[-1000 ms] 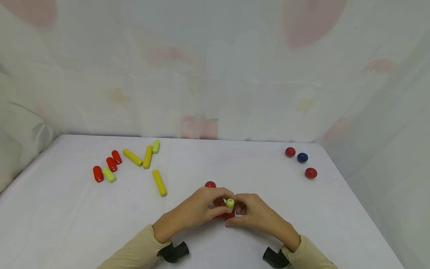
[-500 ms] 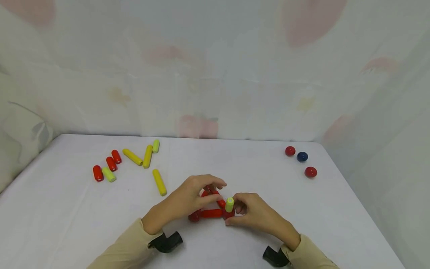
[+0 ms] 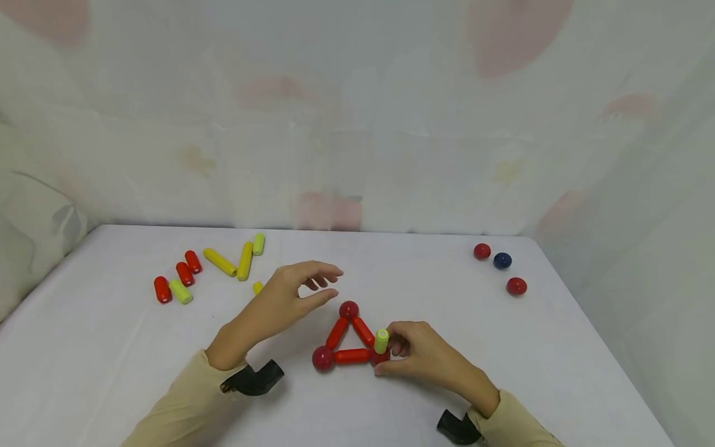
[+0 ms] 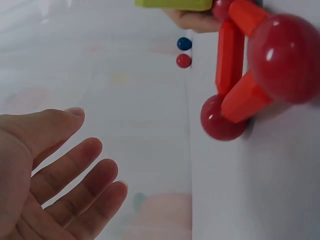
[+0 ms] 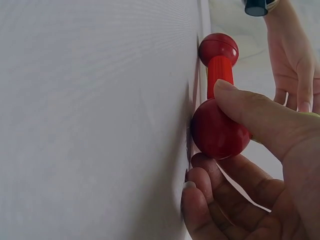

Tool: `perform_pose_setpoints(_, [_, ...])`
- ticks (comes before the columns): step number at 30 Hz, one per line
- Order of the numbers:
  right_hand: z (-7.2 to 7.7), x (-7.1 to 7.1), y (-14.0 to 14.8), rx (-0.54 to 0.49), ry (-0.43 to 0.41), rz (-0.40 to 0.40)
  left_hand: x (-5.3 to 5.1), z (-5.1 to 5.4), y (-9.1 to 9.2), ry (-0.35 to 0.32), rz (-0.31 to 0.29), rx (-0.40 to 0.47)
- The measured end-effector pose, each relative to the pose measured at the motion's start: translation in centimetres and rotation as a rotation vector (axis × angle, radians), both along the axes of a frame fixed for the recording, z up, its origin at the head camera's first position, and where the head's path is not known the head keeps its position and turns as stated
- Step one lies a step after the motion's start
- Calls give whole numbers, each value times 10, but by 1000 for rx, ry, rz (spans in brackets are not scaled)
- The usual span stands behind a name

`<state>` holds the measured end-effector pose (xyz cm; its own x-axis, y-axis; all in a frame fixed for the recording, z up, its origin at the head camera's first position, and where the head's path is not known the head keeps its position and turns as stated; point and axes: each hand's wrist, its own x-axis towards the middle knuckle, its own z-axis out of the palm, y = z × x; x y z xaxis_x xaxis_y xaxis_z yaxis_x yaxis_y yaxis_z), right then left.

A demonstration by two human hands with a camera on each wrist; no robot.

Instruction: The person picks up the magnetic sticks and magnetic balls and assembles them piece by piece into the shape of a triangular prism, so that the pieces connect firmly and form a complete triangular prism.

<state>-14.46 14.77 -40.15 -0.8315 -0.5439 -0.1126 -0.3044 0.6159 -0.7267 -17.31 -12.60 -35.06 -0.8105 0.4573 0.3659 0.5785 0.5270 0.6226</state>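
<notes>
A triangle of three red rods, one of them the front rod [image 3: 352, 356], and three dark red balls lies on the table. Its corners are a back ball [image 3: 349, 310], a left ball [image 3: 323, 359] and a right ball [image 5: 218, 131]. On the right ball a short yellow-green rod [image 3: 382, 341] stands upright. My right hand [image 3: 432, 357] holds that right ball between thumb and fingers. Left of and behind the triangle, my left hand [image 3: 296, 295] hovers with relaxed fingers and touches nothing; the left wrist view shows its spread fingers [image 4: 95, 195].
At the back left lie short red rods [image 3: 185, 273], yellow-green rods [image 3: 181, 291] and longer yellow rods [image 3: 220, 262], one partly hidden behind my left hand. Two red balls [image 3: 516, 286] and a blue ball [image 3: 502, 261] sit at the back right. A patterned cloth [image 3: 357, 124] hangs behind the table.
My left hand has let go of the yellow-green rod and moved left and back, uncovering the triangle. My right hand has stayed at the right ball.
</notes>
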Motion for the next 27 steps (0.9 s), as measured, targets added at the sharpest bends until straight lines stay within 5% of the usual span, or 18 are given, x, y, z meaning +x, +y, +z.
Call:
perform_pose_setpoints(9, [1, 0, -1, -2, -7, -2, -11, 5, -22, 23, 90, -37])
perform_pose_setpoints(16, [1, 1, -1, -4, -4, 2, -23, 1, -45, -19, 191, -52])
perform_pose_setpoints(27, [0, 2, 0, -1, -1, -6, -36, -11, -61, -44, 224, -80])
